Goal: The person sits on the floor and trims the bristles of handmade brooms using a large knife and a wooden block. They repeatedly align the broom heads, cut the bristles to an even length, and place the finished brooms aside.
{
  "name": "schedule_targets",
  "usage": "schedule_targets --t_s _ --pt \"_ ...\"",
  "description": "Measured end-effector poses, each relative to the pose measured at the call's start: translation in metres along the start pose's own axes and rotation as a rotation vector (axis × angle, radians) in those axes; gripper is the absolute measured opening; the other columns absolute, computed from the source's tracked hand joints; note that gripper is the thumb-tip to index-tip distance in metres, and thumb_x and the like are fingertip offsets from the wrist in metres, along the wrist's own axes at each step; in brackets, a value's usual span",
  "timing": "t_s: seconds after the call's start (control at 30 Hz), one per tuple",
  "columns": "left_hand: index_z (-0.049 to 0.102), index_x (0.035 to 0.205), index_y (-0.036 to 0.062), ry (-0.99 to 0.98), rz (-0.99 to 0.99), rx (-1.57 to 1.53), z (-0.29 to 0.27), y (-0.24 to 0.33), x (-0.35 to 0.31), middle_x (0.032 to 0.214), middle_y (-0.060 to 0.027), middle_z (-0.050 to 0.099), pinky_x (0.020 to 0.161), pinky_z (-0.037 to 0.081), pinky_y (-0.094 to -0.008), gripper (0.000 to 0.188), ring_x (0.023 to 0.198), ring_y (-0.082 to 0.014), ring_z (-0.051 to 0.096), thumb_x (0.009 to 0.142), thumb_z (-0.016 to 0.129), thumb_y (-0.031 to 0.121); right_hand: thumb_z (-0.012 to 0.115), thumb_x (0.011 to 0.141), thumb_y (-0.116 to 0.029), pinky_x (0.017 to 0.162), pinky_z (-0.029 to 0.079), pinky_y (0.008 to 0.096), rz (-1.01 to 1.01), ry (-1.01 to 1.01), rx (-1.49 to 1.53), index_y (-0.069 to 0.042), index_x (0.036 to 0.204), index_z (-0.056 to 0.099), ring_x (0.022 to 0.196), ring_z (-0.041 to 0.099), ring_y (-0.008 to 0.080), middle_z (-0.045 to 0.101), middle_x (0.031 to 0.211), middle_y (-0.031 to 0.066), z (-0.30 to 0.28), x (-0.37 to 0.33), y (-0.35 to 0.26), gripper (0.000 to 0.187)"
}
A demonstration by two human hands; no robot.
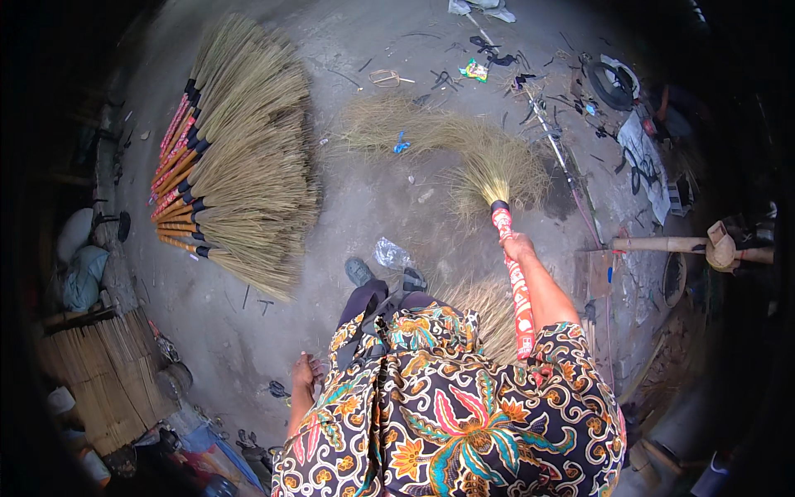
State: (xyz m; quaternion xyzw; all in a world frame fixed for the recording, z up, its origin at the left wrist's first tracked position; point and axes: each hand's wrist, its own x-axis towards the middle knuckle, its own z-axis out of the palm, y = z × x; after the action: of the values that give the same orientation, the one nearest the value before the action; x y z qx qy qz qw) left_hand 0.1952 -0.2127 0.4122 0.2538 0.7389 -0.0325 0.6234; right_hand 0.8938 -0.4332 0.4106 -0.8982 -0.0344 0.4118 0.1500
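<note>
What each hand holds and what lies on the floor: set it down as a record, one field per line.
Right hand: closed around the red-and-white handle of a grass broom
Left hand: low beside the patterned shirt, nothing visible in it
Broom row: at left, grass brooms overlapping in a fan, handles toward the left
Loose grass strands: left of the held broom's bristles
Litter: blue scrap among the strands; clear plastic near the feet

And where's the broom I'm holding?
In the head view, the broom is right of centre, gripped in your right hand, its bristles right of the blue scrap.
</note>
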Motion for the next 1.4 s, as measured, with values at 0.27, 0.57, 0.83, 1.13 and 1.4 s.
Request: schedule_targets --t_s 0.27,0.57,0.83,1.13,1.4 --pt "0.059 0.132 0.0046 0.050 0.121 -0.047 -0.028 0.101 0.045 0.109 -0.0101 0.069 0.071 0.054 -0.0387 0.057 0.084 -0.0219 0.070 0.106 0.050 0.055 0.068 0.097 -0.017 0.050 0.054 0.0329 -0.082 -0.322 0.428 -0.003 0.138 0.061 0.052 0.062 0.0150 0.066 0.080 0.0048 0.023 -0.181 -0.093 0.044" --pt "0.057 0.134 0.0054 0.143 0.159 -0.134 -0.007 0.134 0.018 0.115 -0.0107 0.069 0.072 0.055 -0.0375 0.057 0.088 -0.0220 0.070 0.107 0.050 0.055 0.065 0.098 -0.021 0.042 0.052 0.0327 -0.217 -0.677 0.397 -0.005 0.149 0.051 0.051 0.063 0.0157 0.064 0.078 0.0045 0.126 -0.062 -0.253 0.055" --pt "0.059 0.134 0.0066 0.247 -0.078 -0.329 0.073 0.017 -0.032 0.108 -0.0093 0.071 0.060 0.055 -0.0357 0.055 0.077 -0.0208 0.070 0.109 0.045 0.053 0.067 0.095 -0.016 0.042 0.053 0.0368 -0.096 -0.352 0.377 -0.005 0.116 0.064 0.047 0.062 0.0196 0.062 0.069 0.0066 -0.010 0.090 -0.264 0.024" --pt "0.076 0.110 -0.0007 0.260 0.029 0.112 0.167 -0.064 -0.035 0.103 -0.0169 0.076 0.090 0.051 -0.0398 0.063 0.093 -0.0257 0.071 0.110 0.042 0.052 0.066 0.098 -0.021 0.043 0.052 0.0338 -0.346 -0.501 0.145 -0.004 0.130 0.062 0.047 0.061 0.0156 0.062 0.074 0.0037 -0.056 0.028 -0.212 0.036" --pt "0.061 0.126 0.0038 0.241 0.010 -0.454 0.148 -0.015 -0.052 0.101 -0.0087 0.071 0.069 0.056 -0.0348 0.052 0.080 -0.0197 0.070 0.108 0.050 0.052 0.073 0.092 -0.027 0.079 0.057 0.0349 -0.183 -0.453 -0.199 0.001 0.130 0.069 0.083 0.071 0.0185 0.077 0.100 0.0111 0.004 0.031 -0.159 0.047"
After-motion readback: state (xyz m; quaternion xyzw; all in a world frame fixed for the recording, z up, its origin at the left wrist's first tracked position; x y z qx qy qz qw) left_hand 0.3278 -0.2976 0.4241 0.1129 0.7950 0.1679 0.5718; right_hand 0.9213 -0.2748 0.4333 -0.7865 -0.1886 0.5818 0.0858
